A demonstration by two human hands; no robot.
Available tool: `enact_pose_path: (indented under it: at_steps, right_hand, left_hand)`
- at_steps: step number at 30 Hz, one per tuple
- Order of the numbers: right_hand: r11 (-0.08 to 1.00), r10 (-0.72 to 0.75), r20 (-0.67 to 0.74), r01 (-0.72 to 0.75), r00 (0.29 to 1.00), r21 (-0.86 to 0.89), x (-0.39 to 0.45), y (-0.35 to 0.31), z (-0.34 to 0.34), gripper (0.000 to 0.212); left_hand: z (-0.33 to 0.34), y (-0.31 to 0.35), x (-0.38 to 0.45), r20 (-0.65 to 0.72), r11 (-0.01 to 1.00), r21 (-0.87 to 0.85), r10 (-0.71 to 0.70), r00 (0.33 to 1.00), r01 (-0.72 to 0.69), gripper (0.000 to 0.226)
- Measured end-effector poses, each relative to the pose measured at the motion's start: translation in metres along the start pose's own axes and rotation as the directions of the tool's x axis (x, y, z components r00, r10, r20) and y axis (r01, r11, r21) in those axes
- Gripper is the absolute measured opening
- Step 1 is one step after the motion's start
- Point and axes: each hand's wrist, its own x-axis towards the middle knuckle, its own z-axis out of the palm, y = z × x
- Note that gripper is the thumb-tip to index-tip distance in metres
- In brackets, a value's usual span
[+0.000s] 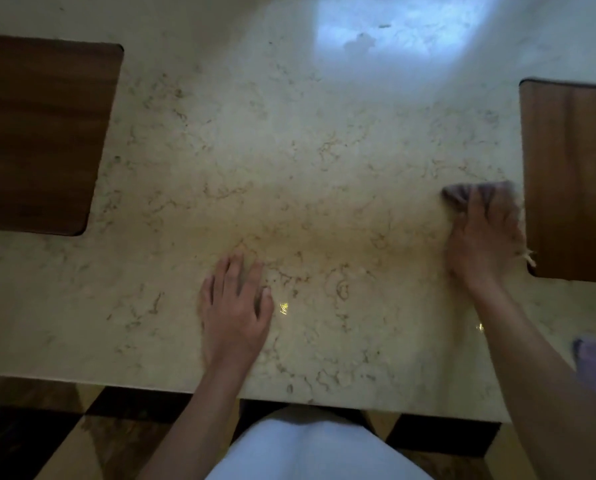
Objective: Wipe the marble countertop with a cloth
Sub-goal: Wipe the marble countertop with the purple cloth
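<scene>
Where the light pools near the front edge, the marble countertop [289,168] reads as polished cream stone with thin brown and grey veining, glossy enough to throw a pale blue-white glare patch at the far side. Two dark brown wooden boards lie flat on it: left board [40,133] with rounded corners and horizontal grain, right board [573,181] with vertical grain, partly cut off by the frame edge.

Cloth [476,194] is a soft, crumpled grey-purple rag, sitting on the marble just beside the right board's left edge. It's motion-blurred, so weave isn't readable. A few pale frayed threads [528,254] show near the board's lower corner.

Right hand [483,237] is palm-down on the cloth, arm reaching forward and out to the right, fingers fairly close together and pressing the rag flat against the stone rather than bunching it.

Left hand [236,306] is flat on bare marble near the front edge, palm down, fingers extended and slightly spread, holding nothing.

A purple fabric piece [594,365] shows at the right edge behind the right forearm; can't tell what it is. Dark-and-tan checkered floor [82,438] is visible below the counter edge.
</scene>
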Motion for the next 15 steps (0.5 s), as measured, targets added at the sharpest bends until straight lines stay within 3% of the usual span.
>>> enact_pose_path:
  at_steps: [1,2,4,6,8,10,11,12,13,15]
  right_hand:
    - [0.999,0.038,0.002,-0.038,0.999,-0.001,-0.004,-0.016,0.007,0.052]
    - [1.0,-0.03,-0.007,0.03,1.0,0.004,-0.013,-0.036,0.016,0.052]
    - [0.954,-0.298,-0.013,0.298,0.954,0.008,-0.051,-0.085,0.036,0.05]
    - [0.869,-0.494,0.082,0.489,0.865,0.082,-0.11,-0.131,0.056,0.051]
    - [0.719,-0.695,0.169,0.669,0.699,0.189,-0.179,-0.16,0.068,0.054]
    - [0.472,-0.88,0.193,0.845,0.434,0.249,-0.23,-0.155,0.071,0.049]
    - [0.382,-0.922,0.173,0.886,0.347,0.262,-0.241,-0.137,0.072,0.044]
    - [0.341,-0.938,0.159,0.906,0.308,0.251,-0.246,-0.113,0.069,0.043]
    - [0.356,-0.931,0.163,0.909,0.326,0.218,-0.244,-0.085,0.064,0.045]
    - [0.526,-0.847,0.157,0.843,0.508,0.111,-0.226,-0.021,0.049,0.053]
  left_hand:
    - [-0.001,0.001,0.0,0.0,0.999,-0.045,-0.026,1.0,0.026,0.049]
    - [-0.003,0.002,0.0,-0.003,0.991,-0.118,-0.065,0.998,0.064,0.051]
    - [-0.008,0.003,0.003,-0.002,0.934,-0.326,-0.159,0.987,0.149,0.057]
    - [-0.015,0.003,0.005,0.024,0.846,-0.491,-0.226,0.974,0.208,0.061]
    - [-0.024,0.001,0.009,0.017,0.811,-0.536,-0.266,0.964,0.233,0.063]
    - [-0.032,0.002,0.013,-0.004,0.843,-0.491,-0.255,0.967,0.221,0.059]
    - [-0.034,0.003,0.015,-0.02,0.873,-0.451,-0.22,0.975,0.188,0.056]
    - [-0.033,0.004,0.016,-0.029,0.905,-0.4,-0.171,0.985,0.146,0.054]
    - [-0.029,0.006,0.015,-0.025,0.935,-0.339,-0.118,0.993,0.103,0.054]
    - [-0.017,0.014,0.009,0.033,0.976,-0.215,-0.034,0.999,0.04,0.055]
